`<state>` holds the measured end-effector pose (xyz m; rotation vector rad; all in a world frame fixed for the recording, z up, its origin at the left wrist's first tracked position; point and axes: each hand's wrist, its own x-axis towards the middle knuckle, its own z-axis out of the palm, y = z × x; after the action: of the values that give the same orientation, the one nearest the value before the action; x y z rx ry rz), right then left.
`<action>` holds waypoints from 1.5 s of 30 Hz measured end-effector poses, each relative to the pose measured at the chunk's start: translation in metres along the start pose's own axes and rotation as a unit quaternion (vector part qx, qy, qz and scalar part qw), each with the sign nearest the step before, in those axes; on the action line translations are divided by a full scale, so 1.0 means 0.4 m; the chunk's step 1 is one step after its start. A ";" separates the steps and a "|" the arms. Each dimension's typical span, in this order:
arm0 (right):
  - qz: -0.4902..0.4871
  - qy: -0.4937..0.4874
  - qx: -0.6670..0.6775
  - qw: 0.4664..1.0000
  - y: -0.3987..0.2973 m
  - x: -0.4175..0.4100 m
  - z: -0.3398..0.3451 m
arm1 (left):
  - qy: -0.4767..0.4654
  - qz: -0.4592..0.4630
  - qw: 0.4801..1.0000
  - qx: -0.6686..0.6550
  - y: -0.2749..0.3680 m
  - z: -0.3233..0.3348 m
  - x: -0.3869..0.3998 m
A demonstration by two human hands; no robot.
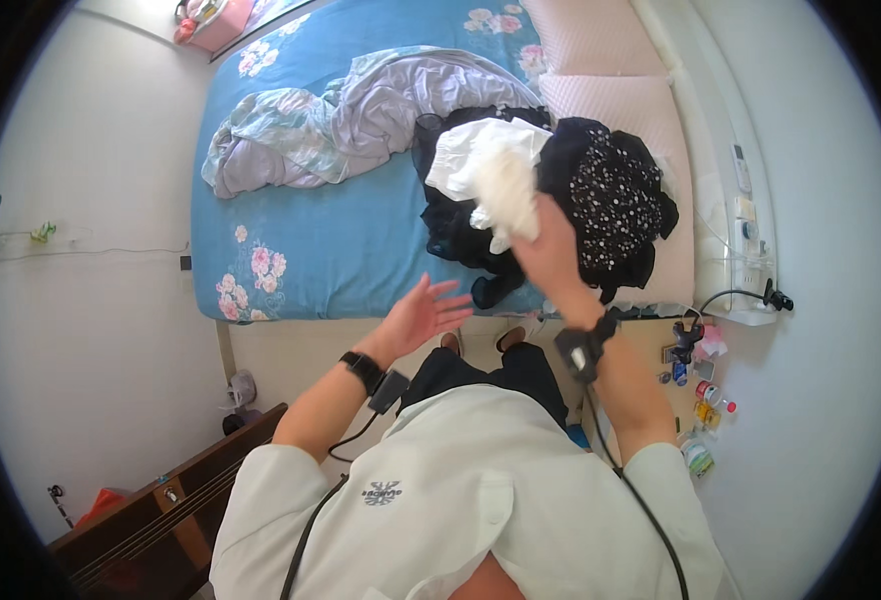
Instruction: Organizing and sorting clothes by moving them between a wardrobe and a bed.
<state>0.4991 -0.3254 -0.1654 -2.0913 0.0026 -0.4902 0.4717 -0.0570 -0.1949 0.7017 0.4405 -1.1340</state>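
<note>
My right hand [551,244] grips a cream-coloured cloth [506,191], blurred, above the garments heaped at the bed's near right. Behind that cloth lies a white garment [459,159] with a gathered edge. A black garment with white dots or sequins [614,199] is bunched to the right of my right hand. More black fabric [452,236], partly sheer, spreads under and left of the white garment. Empty, with fingers apart, my left hand [427,316] hovers by the near edge of the bed, left of the black fabric's lower end.
A blue floral bedsheet [320,240] covers the bed. A crumpled lilac quilt [388,112] lies across it, with pink pillows [602,101] at right. Bottles [710,394] and small items stand on a surface at lower right. A dark wooden door [178,502] is at lower left.
</note>
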 end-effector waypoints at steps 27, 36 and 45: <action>0.150 -0.319 0.465 0.812 -0.520 0.042 0.355 | -0.156 0.297 0.935 0.112 0.471 0.017 -0.459; 0.041 -0.271 0.056 0.960 -0.486 0.126 0.292 | -0.109 0.406 0.862 0.282 0.622 0.084 -0.591; 0.090 -0.256 0.030 0.962 -0.399 0.149 0.193 | -0.058 0.496 0.761 0.414 0.731 0.080 -0.698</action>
<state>0.5503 -0.1869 -0.0505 -2.0793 -0.1206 0.1663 0.6376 0.1787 0.0904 1.3989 -0.5888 -0.2671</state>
